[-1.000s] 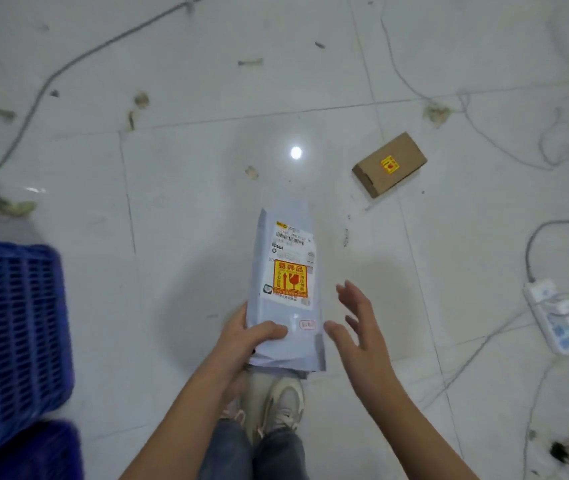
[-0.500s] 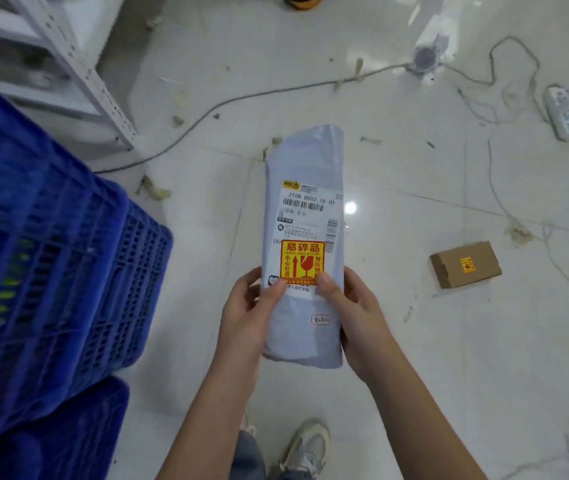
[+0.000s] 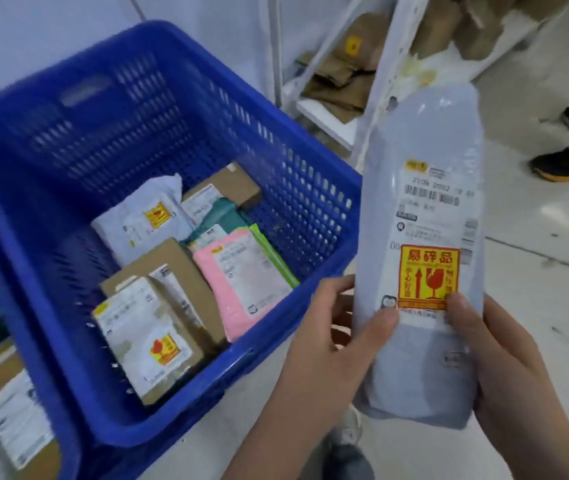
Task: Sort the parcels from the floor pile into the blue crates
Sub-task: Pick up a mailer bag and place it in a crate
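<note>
Holding a pale grey parcel (image 3: 425, 209) upright, the left hand (image 3: 324, 344) and right hand (image 3: 505, 368) pinch its lower end, thumbs on the front. Its long axis runs bottom to top. A yellow and red sticker (image 3: 429, 277) reads 易碎品, under a blurred barcode label. Just left sits a blue crate (image 3: 314, 188) with labelled parcels inside.

A glossy white tiled floor (image 3: 536, 237), flecked with scraps of debris, fills the right of the frame. At upper centre, a white metal shelving rack (image 3: 385, 64) holds flattened brown cardboard (image 3: 336, 84) against a pale wall (image 3: 33, 32).
</note>
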